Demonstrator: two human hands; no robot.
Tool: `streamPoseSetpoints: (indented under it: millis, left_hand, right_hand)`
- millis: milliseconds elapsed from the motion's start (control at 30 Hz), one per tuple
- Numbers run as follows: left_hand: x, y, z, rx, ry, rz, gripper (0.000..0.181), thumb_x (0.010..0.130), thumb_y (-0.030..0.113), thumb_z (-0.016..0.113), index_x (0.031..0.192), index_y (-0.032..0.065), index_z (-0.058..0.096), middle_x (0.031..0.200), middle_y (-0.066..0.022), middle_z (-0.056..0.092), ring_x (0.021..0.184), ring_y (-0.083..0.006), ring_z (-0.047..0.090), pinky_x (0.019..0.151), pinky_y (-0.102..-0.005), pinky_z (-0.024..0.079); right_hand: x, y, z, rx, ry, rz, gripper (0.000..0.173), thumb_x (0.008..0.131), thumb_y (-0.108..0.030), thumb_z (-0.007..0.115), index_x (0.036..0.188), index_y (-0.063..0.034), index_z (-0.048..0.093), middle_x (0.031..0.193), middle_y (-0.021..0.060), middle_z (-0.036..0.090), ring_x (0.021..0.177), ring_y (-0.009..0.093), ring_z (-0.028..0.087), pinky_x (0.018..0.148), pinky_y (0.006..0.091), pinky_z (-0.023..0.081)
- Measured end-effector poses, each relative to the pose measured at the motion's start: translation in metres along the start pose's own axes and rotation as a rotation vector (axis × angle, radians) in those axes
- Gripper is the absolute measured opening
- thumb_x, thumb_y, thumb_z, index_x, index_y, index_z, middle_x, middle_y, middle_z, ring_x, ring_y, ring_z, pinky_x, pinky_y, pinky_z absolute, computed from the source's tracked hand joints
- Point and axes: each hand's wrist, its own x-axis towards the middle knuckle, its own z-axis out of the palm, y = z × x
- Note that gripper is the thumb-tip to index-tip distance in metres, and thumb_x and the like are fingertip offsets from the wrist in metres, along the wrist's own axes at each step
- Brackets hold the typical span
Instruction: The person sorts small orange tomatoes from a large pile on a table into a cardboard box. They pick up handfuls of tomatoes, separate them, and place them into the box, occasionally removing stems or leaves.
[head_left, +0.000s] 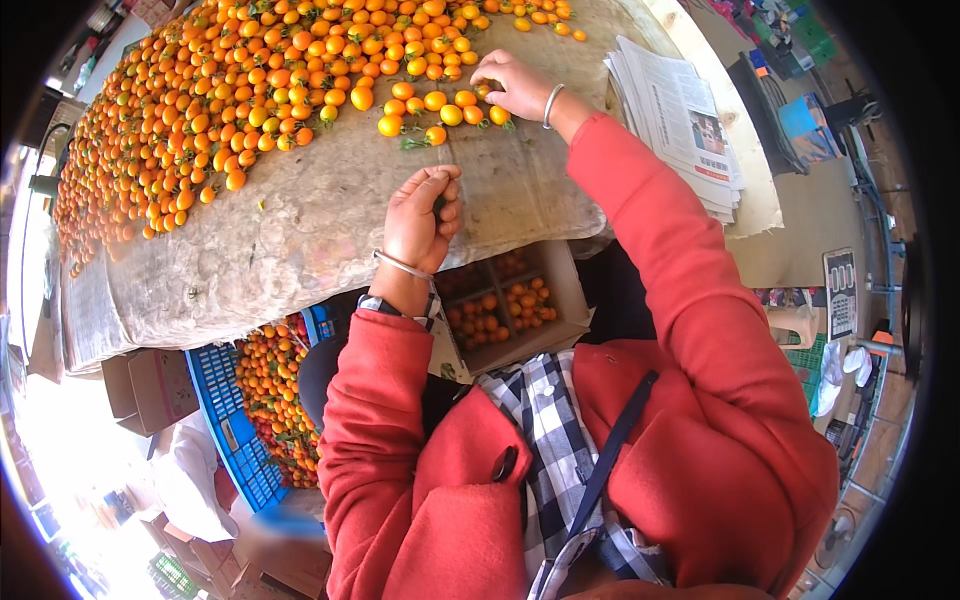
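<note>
A large heap of orange cherry tomatoes (255, 97) covers the far left and middle of a cloth-covered table (315, 217). My right hand (514, 84) reaches over a small group of tomatoes near the heap's right edge, its fingertips at a tomato (482, 91); whether it grips that one cannot be told. My left hand (426, 214) is curled above the cloth near the table's front edge, with something small and dark partly visible between its fingers. A green stem piece (415, 142) lies beside a tomato just beyond it.
Stacked newspapers (686, 124) lie at the table's right. Below the front edge are a divided cardboard box (566, 289) holding tomatoes and a blue plastic crate (240, 450) full of tomatoes. An open cardboard box (154, 390) stands left of the crate. A calculator-like keypad (841, 292) is at the far right.
</note>
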Motion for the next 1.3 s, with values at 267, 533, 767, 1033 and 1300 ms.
streamPoseSetpoints:
  millis: [267, 533, 767, 1033, 1300]
  left_hand:
    - [0.001, -0.002, 0.000, 0.032, 0.014, 0.003, 0.010, 0.092, 0.011, 0.051, 0.096, 0.0046, 0.057, 0.072, 0.0005, 0.049, 0.054, -0.0075, 0.041, 0.044, -0.0193, 0.030]
    - [0.003, -0.006, -0.001, 0.063, -0.006, -0.004, 0.012, 0.093, 0.011, 0.049, 0.100, 0.0040, 0.056, 0.075, 0.0002, 0.049, 0.056, -0.0073, 0.041, 0.045, -0.0185, 0.032]
    - [0.007, -0.009, -0.001, 0.043, 0.068, 0.044, 0.018, 0.094, 0.015, 0.051, 0.107, 0.0034, 0.056, 0.085, -0.0030, 0.056, 0.063, -0.0094, 0.047, 0.050, -0.0199, 0.037]
    - [0.008, -0.012, -0.006, -0.062, 0.006, 0.078, 0.021, 0.095, 0.018, 0.052, 0.109, 0.0036, 0.057, 0.089, -0.0044, 0.059, 0.070, -0.0112, 0.051, 0.057, -0.0211, 0.042]
    - [0.001, -0.009, -0.002, -0.197, -0.028, -0.025, 0.026, 0.095, 0.028, 0.051, 0.104, 0.0038, 0.056, 0.087, -0.0031, 0.056, 0.068, -0.0103, 0.050, 0.051, -0.0195, 0.039]
  right_hand:
    - [-0.025, -0.019, -0.004, 0.014, 0.041, 0.004, 0.028, 0.075, -0.004, 0.067, 0.103, -0.0115, 0.062, 0.109, 0.0079, 0.053, 0.097, 0.027, 0.057, 0.083, 0.0350, 0.048]
    - [-0.018, -0.010, 0.001, -0.051, 0.073, 0.007, 0.032, 0.074, -0.002, 0.065, 0.105, -0.0081, 0.061, 0.102, 0.0101, 0.053, 0.094, 0.028, 0.056, 0.083, 0.0350, 0.047]
    - [-0.040, -0.083, -0.014, 0.076, 0.140, -0.293, 0.029, 0.072, -0.001, 0.065, 0.100, -0.0060, 0.061, 0.096, 0.0100, 0.058, 0.084, 0.027, 0.059, 0.074, 0.0347, 0.049]
    - [-0.062, -0.116, -0.017, 0.303, 0.028, -0.261, 0.026, 0.074, -0.002, 0.068, 0.099, -0.0051, 0.061, 0.089, 0.0056, 0.054, 0.077, 0.018, 0.058, 0.065, 0.0288, 0.048]
    - [-0.070, -0.126, -0.017, 0.515, -0.133, -0.171, 0.028, 0.077, -0.006, 0.071, 0.102, -0.0032, 0.060, 0.093, 0.0031, 0.055, 0.078, 0.012, 0.055, 0.070, 0.0261, 0.048]
